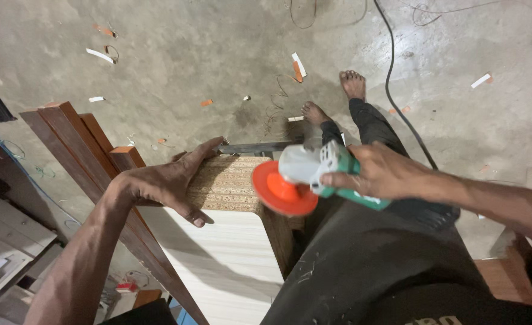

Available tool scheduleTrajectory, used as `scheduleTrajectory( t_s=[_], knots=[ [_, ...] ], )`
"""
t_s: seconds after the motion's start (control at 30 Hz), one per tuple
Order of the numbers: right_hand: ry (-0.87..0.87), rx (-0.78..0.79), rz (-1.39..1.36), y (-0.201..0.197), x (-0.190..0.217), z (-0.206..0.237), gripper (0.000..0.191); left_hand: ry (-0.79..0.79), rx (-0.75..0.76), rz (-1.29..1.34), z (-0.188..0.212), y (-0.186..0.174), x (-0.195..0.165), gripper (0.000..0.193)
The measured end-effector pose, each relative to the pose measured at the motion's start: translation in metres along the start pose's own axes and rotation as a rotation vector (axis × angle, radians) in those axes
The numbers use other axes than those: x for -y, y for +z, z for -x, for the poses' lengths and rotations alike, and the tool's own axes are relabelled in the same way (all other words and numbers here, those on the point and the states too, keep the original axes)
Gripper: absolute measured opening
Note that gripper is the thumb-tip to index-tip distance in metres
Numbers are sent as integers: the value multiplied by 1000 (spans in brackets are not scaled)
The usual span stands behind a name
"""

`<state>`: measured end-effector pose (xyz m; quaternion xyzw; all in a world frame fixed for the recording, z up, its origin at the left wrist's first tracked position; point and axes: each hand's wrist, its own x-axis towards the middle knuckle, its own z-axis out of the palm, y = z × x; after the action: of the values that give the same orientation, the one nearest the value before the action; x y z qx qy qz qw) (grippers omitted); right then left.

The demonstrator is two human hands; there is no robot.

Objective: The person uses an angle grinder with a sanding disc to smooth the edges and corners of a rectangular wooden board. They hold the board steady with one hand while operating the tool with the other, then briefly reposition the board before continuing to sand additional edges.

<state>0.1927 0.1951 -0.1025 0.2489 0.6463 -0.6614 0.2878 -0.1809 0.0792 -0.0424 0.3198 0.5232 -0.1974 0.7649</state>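
Head view, looking down past the person's dark trousers to a concrete floor [205, 54]. Right hand [383, 171] is wrapped around the body of a green-and-white angle grinder [326, 174], fingers closed on its housing; the tool's orange disc [283, 191] hangs just beside the upper corner of a particle board panel [230, 183], contact not discernible. Left hand [169, 183] lies spread and flat on the panel's raw chipboard edge, thumb on the pale laminate face below. Panel stands on edge between the two hands, its white face sloping toward the camera. Brown wooden strips [79, 135] lean along its left side. Black cable [398, 90] runs over the floor beside the person's bare feet [353, 84], among scattered orange and white offcuts [298, 66].
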Motion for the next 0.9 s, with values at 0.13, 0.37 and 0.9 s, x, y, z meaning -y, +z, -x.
scheduleTrajectory(
  t_s=[0.13, 0.37, 0.9],
  knots=[
    [185, 35, 139, -12, -18, -36, 81, -21, -16, -5, 1, 0, 1, 167],
    [285, -110, 56, -31, -21, -22, 74, 68, -80, -52, 11, 3, -3, 146],
    [217, -39, 343, -83, 49, -7, 88, 418, -1607, -433, -3, 127, 68, 14]
  ],
)
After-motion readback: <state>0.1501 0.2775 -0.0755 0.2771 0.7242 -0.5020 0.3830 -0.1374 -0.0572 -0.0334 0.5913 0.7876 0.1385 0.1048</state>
